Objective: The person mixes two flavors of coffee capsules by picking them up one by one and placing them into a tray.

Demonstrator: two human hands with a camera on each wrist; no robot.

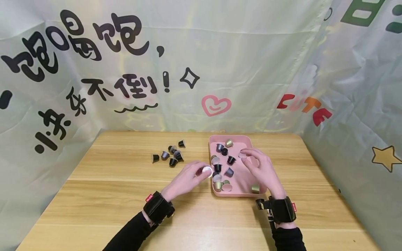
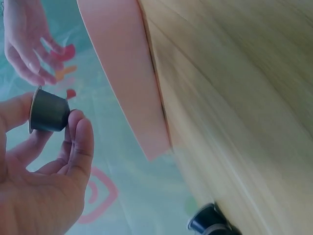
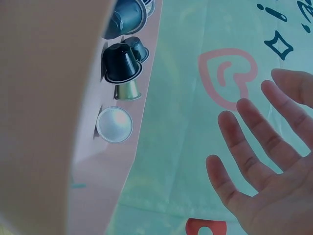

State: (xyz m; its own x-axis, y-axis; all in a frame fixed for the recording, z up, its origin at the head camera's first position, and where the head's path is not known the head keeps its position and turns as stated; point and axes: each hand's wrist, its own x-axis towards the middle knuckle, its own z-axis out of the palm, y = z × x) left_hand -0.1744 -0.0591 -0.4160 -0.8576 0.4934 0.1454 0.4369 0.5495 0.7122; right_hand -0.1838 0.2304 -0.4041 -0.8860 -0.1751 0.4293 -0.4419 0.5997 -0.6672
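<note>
My left hand (image 1: 187,177) pinches a dark coffee capsule (image 2: 50,111) between thumb and fingers, at the left rim of the pink tray (image 1: 243,174). In the head view the capsule's pale lid (image 1: 207,169) faces up and toward the tray. Over the tray's right half hovers my right hand (image 1: 265,171), its fingers spread and relaxed with nothing in them. Below its fingertips lies a capsule with a light lid (image 3: 114,125). Black, grey and gold-green capsules lie in the tray, mostly along its left side, among them a black one (image 1: 231,160) and a gold-green one (image 1: 255,188).
Left of the tray, several black and grey capsules lie loosely grouped on the wooden table (image 1: 125,191), one black capsule (image 1: 155,158) a little apart. A printed cloth (image 1: 251,69) hangs behind the table and along its sides.
</note>
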